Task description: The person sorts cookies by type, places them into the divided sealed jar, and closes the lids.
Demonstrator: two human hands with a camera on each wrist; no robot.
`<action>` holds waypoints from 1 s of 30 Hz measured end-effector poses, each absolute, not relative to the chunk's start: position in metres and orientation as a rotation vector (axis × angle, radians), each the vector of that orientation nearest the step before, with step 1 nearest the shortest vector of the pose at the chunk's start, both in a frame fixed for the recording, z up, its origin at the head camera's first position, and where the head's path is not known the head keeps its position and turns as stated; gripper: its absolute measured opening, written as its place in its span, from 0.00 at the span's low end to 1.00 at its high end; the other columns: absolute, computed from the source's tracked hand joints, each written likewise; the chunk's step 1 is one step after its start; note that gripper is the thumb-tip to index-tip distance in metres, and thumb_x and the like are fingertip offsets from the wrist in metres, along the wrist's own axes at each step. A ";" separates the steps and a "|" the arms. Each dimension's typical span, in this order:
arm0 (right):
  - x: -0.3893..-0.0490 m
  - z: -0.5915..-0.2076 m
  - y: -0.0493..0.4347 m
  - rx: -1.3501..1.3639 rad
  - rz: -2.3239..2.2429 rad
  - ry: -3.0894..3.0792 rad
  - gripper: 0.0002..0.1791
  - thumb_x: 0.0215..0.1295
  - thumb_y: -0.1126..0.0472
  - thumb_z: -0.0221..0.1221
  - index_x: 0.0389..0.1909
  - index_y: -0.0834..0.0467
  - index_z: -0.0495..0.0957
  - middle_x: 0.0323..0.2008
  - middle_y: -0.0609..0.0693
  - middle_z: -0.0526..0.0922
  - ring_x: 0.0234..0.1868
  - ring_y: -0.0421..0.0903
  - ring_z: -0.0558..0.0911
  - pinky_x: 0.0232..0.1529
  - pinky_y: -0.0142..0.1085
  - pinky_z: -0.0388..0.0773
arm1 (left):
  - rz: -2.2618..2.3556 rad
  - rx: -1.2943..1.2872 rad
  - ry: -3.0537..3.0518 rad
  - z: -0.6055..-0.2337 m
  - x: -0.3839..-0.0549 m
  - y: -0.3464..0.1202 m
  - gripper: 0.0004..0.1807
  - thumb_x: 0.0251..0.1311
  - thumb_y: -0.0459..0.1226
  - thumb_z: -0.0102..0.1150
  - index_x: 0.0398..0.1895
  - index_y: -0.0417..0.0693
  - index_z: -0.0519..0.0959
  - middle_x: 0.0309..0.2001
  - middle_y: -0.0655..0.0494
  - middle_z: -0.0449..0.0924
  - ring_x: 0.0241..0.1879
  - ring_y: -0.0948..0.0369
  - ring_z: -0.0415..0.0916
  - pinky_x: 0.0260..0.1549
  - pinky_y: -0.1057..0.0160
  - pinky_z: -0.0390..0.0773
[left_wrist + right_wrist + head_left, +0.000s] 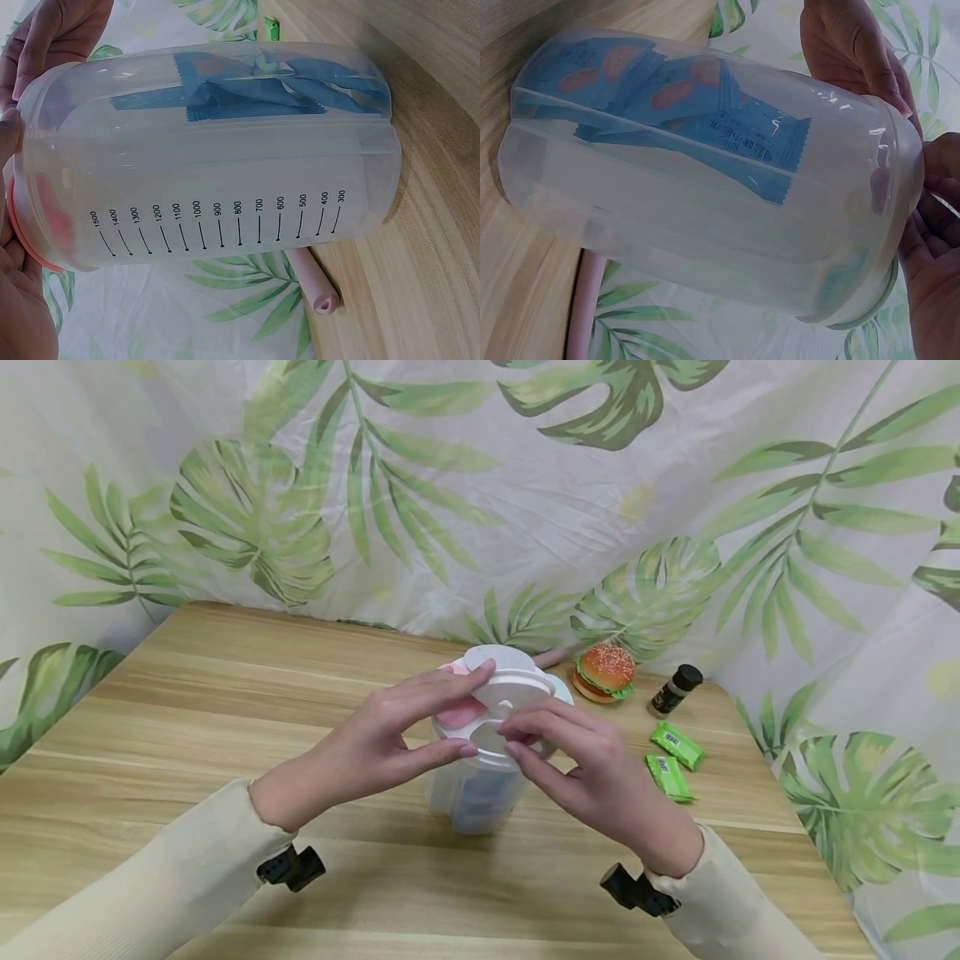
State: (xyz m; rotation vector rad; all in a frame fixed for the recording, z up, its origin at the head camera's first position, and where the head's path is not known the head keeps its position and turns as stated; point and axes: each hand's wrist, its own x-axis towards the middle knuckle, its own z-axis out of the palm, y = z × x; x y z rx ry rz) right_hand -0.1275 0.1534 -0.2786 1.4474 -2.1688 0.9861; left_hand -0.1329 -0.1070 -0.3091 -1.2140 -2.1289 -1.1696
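Note:
A clear plastic storage canister [225, 157] stands upright on the table, with measure lines printed on its wall. Several blue snack packets [675, 97] lie in one of its compartments. On top is a white lid [491, 758] with pink and pale blue parts; a round flap [517, 687] stands raised at its middle. My left hand [397, 722] holds the lid from the left, index fingertip up at the flap and thumb on the near rim. From the right, my right hand [581, 760] has its thumb and curled fingers together at the lid's front edge.
To the right of the canister are a toy hamburger [603, 673], a black-capped jar [675, 690] and two green packets [670, 778]. A pink rolled object [313, 281] lies behind it. Leaf-print cloth [420, 485] hangs along the wooden table's [225, 693] back edge.

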 end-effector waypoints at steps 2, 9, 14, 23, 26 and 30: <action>-0.128 -0.279 0.154 1.456 0.998 -2.166 0.08 0.68 0.71 0.67 0.46 0.62 0.85 0.43 0.53 0.88 0.40 0.40 0.86 0.44 0.24 0.86 | -1.162 -1.214 -2.129 -0.309 -0.133 -0.107 0.42 0.57 0.34 0.77 0.76 0.44 0.71 0.64 0.51 0.84 0.70 0.54 0.77 0.79 0.51 0.67; -0.130 -0.279 0.160 1.441 1.111 -2.121 0.07 0.75 0.64 0.62 0.46 0.63 0.84 0.43 0.55 0.87 0.40 0.39 0.84 0.42 0.24 0.85 | -1.170 -1.226 -2.114 -0.309 -0.133 -0.107 0.42 0.57 0.33 0.77 0.76 0.44 0.71 0.65 0.50 0.84 0.69 0.54 0.78 0.79 0.49 0.68; -0.137 -0.275 0.164 1.350 1.165 -1.907 0.15 0.78 0.58 0.59 0.41 0.68 0.84 0.36 0.58 0.86 0.37 0.39 0.82 0.41 0.22 0.83 | -1.195 -1.230 -2.114 -0.308 -0.134 -0.105 0.42 0.56 0.32 0.78 0.76 0.44 0.71 0.67 0.49 0.82 0.70 0.54 0.77 0.79 0.50 0.67; -0.148 -0.273 0.170 1.110 1.393 -2.109 0.09 0.76 0.68 0.59 0.49 0.71 0.81 0.48 0.63 0.86 0.48 0.37 0.85 0.44 0.25 0.86 | -1.231 -1.241 -2.123 -0.308 -0.135 -0.105 0.42 0.56 0.32 0.77 0.76 0.45 0.71 0.66 0.49 0.83 0.67 0.56 0.79 0.80 0.47 0.67; -0.150 -0.274 0.171 1.113 1.442 -2.223 0.10 0.76 0.70 0.58 0.53 0.69 0.83 0.50 0.63 0.88 0.46 0.37 0.86 0.42 0.25 0.86 | -1.237 -1.245 -2.131 -0.308 -0.135 -0.105 0.42 0.57 0.32 0.77 0.76 0.45 0.71 0.65 0.49 0.83 0.66 0.57 0.79 0.80 0.47 0.66; -0.152 -0.274 0.170 1.093 1.456 -2.251 0.09 0.75 0.71 0.59 0.49 0.68 0.85 0.48 0.63 0.89 0.39 0.37 0.87 0.38 0.25 0.85 | -1.224 -1.244 -2.139 -0.306 -0.135 -0.106 0.41 0.58 0.32 0.77 0.76 0.45 0.71 0.67 0.49 0.82 0.64 0.58 0.80 0.77 0.55 0.71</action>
